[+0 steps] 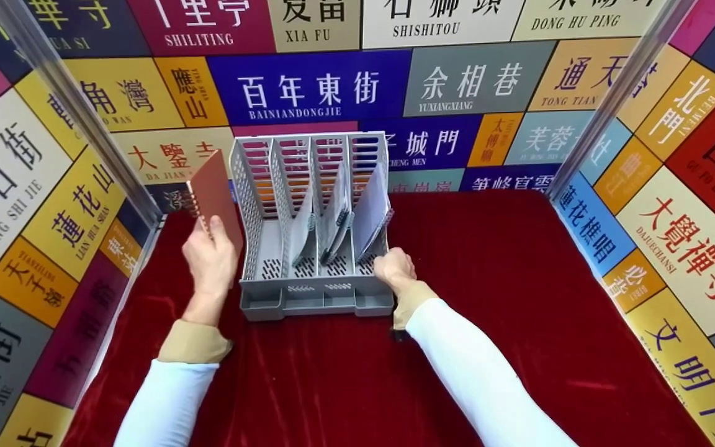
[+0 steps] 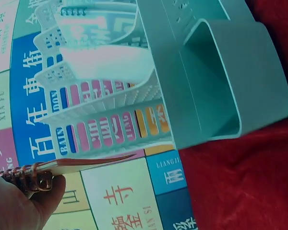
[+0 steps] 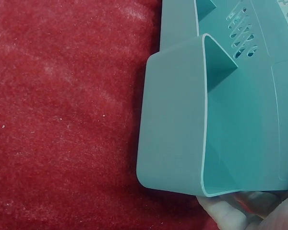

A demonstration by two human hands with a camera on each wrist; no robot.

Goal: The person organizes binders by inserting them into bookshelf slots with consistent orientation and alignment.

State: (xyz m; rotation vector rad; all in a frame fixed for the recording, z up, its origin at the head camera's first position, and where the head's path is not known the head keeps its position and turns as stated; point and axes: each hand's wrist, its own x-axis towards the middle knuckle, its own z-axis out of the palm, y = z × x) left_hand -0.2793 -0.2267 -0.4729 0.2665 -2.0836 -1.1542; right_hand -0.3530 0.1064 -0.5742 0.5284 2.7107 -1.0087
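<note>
My left hand point(image 1: 211, 257) holds a reddish-brown spiral notebook point(image 1: 215, 195) upright, just left of the grey file organizer point(image 1: 317, 284). In the left wrist view, thumb and fingers pinch the notebook point(image 2: 86, 164) at its coil-bound edge. The organizer has upright slotted dividers and small front pockets. A bluish notebook point(image 1: 373, 211) leans in its rightmost compartment, with thinner notebooks point(image 1: 336, 223) in the two compartments beside it. My right hand point(image 1: 396, 267) grips the organizer's right side near the front corner. Its fingers point(image 3: 225, 213) show behind the front pocket point(image 3: 175, 120), partly hidden.
Dark red velvet cloth point(image 1: 488, 279) covers the table under the organizer. A panel of coloured name tiles point(image 1: 326, 87) rises close behind it, and similar panels flank both sides. Clear posts point(image 1: 612, 105) stand at the back corners.
</note>
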